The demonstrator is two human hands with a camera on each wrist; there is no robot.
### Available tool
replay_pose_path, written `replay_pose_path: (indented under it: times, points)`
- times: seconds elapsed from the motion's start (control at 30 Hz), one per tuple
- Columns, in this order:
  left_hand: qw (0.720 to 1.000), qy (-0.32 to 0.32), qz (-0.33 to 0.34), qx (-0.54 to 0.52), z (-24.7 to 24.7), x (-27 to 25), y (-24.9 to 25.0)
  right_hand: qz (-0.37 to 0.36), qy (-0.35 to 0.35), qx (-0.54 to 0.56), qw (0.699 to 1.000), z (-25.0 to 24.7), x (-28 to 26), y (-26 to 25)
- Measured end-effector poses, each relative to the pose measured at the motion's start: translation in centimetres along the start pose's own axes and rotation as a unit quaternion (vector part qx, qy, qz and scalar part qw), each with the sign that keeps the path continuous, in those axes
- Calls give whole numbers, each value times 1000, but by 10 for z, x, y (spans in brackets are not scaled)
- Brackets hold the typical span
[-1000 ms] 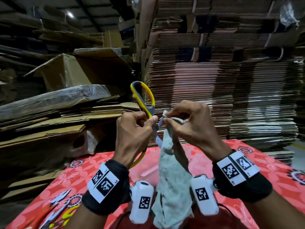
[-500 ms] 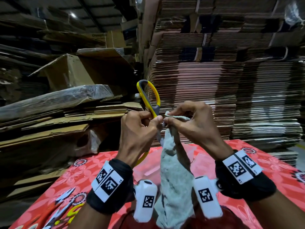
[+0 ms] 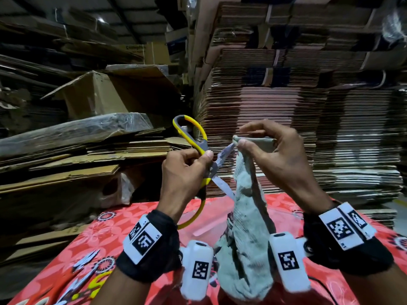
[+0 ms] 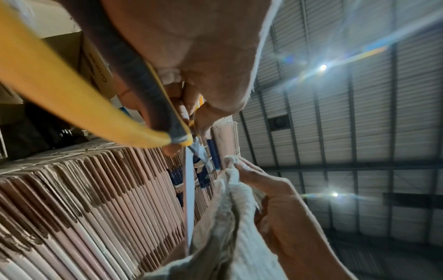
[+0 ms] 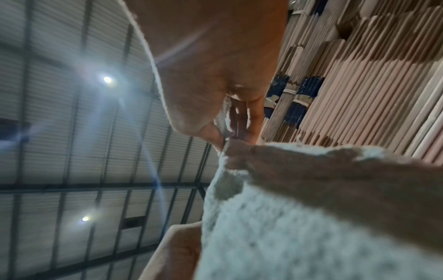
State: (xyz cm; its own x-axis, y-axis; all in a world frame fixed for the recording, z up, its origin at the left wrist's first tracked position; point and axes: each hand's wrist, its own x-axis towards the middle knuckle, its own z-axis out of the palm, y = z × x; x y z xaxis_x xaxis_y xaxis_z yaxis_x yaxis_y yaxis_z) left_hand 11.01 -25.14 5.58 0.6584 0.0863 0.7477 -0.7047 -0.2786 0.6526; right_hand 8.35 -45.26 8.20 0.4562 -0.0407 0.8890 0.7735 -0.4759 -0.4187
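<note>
Scissors with yellow and grey handles are held up over the table, blades spread apart. My left hand grips them near the pivot, thumb on the handle. A pale grey cloth hangs down to the table. My right hand pinches its top edge at the tip of the upper blade. The lower blade runs down behind the cloth. In the left wrist view the yellow handle crosses the palm, and the cloth lies beside a blade. The right wrist view shows the cloth bunched under the fingers.
A red flowered tablecloth covers the table. A second pair of scissors lies at its near left. Tall stacks of flattened cardboard stand behind, and a crushed box sits on a leaning cardboard heap at left.
My right hand has moved right and up with the cloth, from near the pivot to the blade tip. The hands now stand apart and both blades show, spread.
</note>
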Motion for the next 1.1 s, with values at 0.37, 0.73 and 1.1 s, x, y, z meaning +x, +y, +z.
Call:
replay_pose_path:
  times: [0.37, 0.73, 1.1]
  points:
    - [999, -24, -28, -10, -3, 2, -6, -109, -57, -34, 992, 23, -10, 12]
    - [999, -31, -15, 7, -3, 3, -9, -105, -71, -28, 991, 19, -7, 21]
    - [1000, -8, -16, -5, 1, 3, -9, -77, 37, -46, 995, 9, -2, 20]
